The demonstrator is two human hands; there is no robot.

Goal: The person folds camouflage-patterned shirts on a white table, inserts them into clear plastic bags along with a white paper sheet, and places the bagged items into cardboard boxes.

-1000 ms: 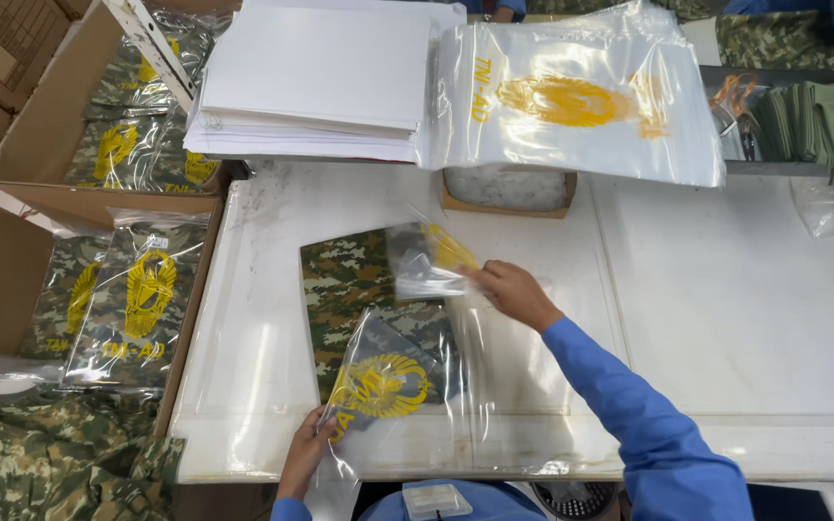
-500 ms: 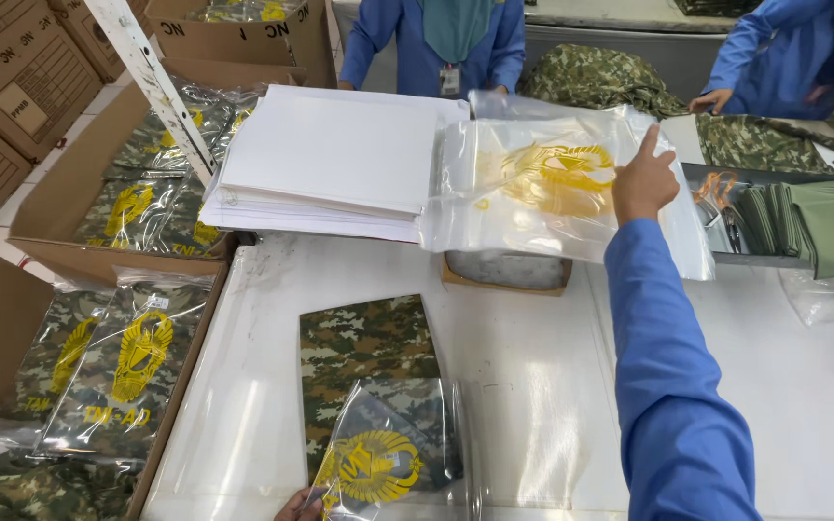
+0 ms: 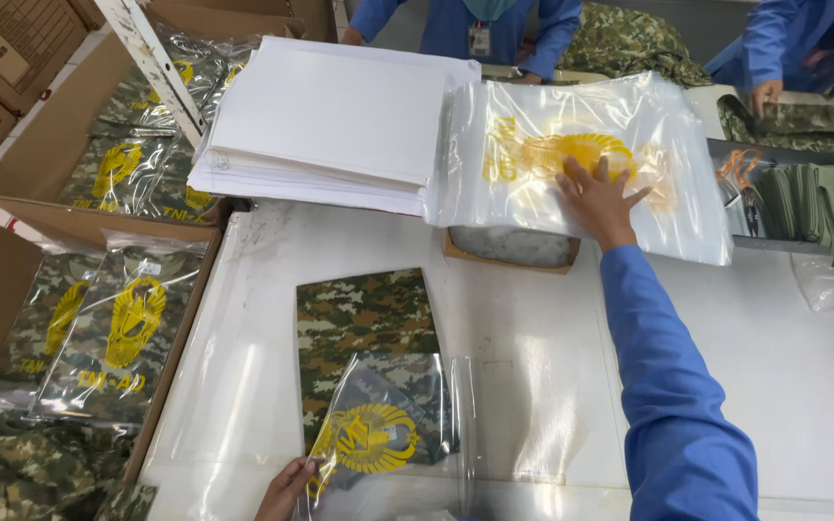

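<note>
My right hand [image 3: 597, 198] reaches far forward, fingers spread flat on a stack of clear plastic bags [image 3: 533, 159] printed with a yellow emblem. My left hand [image 3: 287, 487] sits at the near table edge, pinching the corner of a clear bag with a yellow emblem [image 3: 378, 434]. That bag lies partly over a folded camouflage garment [image 3: 364, 314] in the middle of the white table [image 3: 784, 376].
A stack of white cardboard sheets [image 3: 330, 121] lies left of the bag stack. Cardboard boxes [image 3: 98, 318] on the left hold bagged camouflage garments. Folded green cloth [image 3: 822, 207] is at the right. Other people in blue sleeves [image 3: 470, 24] stand beyond the table.
My right hand left the bag on the garment, reached up to the far bag stack, and now rests flat on it. The view tilted up toward the far side.
</note>
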